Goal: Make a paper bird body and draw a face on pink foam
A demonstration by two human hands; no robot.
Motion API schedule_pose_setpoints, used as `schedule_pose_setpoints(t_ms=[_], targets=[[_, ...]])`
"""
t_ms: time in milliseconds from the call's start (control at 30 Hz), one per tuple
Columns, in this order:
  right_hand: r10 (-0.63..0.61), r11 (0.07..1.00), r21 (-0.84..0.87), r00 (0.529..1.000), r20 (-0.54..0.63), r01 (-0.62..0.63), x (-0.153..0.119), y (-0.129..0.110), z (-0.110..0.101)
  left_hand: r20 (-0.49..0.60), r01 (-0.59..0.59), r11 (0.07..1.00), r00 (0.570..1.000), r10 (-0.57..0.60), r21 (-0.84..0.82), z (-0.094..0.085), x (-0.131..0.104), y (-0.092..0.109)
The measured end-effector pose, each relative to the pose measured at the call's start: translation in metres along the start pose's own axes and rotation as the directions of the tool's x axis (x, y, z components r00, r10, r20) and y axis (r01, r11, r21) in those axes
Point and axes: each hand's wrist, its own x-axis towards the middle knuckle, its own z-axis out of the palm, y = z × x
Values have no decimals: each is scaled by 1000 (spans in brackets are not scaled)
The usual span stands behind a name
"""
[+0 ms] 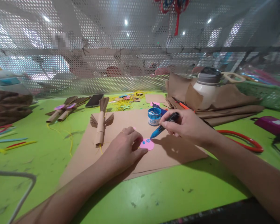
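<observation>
Pink cutout (148, 145): flat, round-cornered, bearing small blue marks; lies on smooth brown sheet (128, 119)
Left hand (124, 144): thumb and fingers gripping cutout's edge
Right hand (182, 126): grasping cylindrical blue marker (157, 131), tip beside cutout

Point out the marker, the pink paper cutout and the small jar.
Marker (157, 132): head view, on its blue barrel.
Pink paper cutout (149, 146): head view, on its lower half.
Small jar (154, 117): head view, on its side.

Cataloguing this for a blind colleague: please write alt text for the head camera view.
A person's right hand holds a blue marker at a pink cutout bearing two blue eye-like marks, the left hand at its edge, on brown paper. A blue jar stands behind.
</observation>
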Motion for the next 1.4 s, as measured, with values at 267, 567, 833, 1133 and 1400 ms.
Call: schedule_pose_setpoints(t_ms=[267, 567, 833, 1133, 1400], targets=[[-16, 999, -43, 999, 42, 17, -1, 0, 0, -1, 0, 1000, 1000, 0, 10, 0, 0, 0], [4, 1000, -17, 999, 46, -3, -3, -5, -1, 5, 5, 1000, 1000, -5, 10, -1, 1, 1], [-7, 998, -56, 1000, 27, 8, -2, -1, 0, 9, -1, 1000, 1000, 1, 9, 0, 0, 1], [-22, 999, -47, 998, 55, 24, -2, -3, 1, -3, -6, 1000, 1000, 6, 14, -1, 1, 1], [-23, 998, 52, 999, -23, 24, -3, 4, 1, -2, -14, 1000, 1000, 14, 15, 0, 1, 1]])
